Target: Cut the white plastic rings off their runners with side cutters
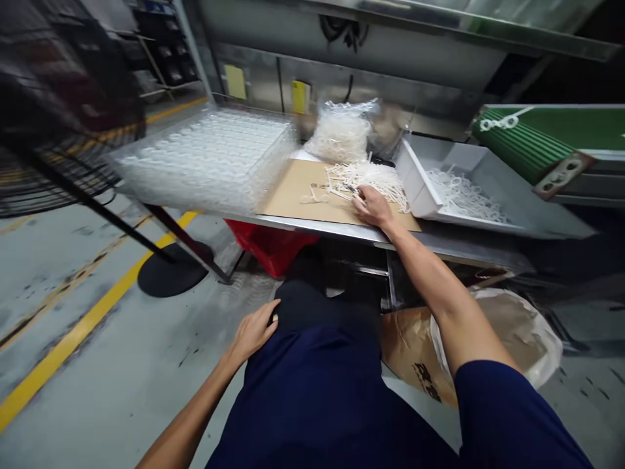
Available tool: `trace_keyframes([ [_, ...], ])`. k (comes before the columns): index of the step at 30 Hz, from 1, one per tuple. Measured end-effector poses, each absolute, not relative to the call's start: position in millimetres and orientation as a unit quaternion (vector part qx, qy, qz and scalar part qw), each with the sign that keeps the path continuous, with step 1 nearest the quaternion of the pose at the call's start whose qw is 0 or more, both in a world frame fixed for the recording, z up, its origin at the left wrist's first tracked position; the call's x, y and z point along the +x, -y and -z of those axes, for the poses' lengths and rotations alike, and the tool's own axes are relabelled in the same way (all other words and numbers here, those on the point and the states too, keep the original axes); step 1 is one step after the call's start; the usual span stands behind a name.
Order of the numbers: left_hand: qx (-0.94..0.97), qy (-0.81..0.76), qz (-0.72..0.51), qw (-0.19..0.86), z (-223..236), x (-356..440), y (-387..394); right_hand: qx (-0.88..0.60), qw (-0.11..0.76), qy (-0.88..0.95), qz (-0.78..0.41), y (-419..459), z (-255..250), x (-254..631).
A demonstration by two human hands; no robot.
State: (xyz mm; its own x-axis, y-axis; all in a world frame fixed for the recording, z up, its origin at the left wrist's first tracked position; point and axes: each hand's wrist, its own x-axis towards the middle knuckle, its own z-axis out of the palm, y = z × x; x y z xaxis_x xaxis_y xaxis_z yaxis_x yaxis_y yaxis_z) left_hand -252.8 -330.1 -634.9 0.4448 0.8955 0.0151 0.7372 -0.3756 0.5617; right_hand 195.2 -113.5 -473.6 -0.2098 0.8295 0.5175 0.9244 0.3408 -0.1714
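The fingers (360, 204) of the right hand (375, 207) are curled close together at the near side of a heap of loose white plastic pieces (378, 177), just back from the counter's front edge. Whether they are clamped on one of the pieces cannot be told; a small dark bit shows by the fingertips, too small to make out. The heap lies beyond the fingers and to their right, its nearest pieces right beside them, while a few stray pieces lie to their left.

Under the hand and part of the heap is a flat cardboard sheet (293, 194), reaching the front edge of the counter (452, 242). Behind the heap, toward the back edge, stands a clear bag (344, 130) filled with white pieces. To the right, a white bin (422, 189) holds more of them. The counter's left end carries a clear, ridged stack (195, 159).

The left hand (254, 332) is well below the counter, resting on the thigh with thumb and fingers apart. Past the counter's right end is a green conveyor (530, 146); below the front edge sit a red crate (273, 251) and a brown paper bag (410, 339).
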Motion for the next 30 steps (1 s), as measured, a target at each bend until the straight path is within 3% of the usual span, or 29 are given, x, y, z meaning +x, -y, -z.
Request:
trace_keyframes([
  [7,0.803,-0.540,-0.160,0.194,651,-210,321,-0.554,0.320,0.763,0.090,108,483,203],
  [15,0.842,-0.483,-0.145,0.193,646,-223,331,-0.554,0.347,0.752,0.089,105,489,207],
  [30,0.819,-0.473,-0.157,0.285,648,-199,311,-0.543,0.354,0.757,0.075,107,484,211],
])
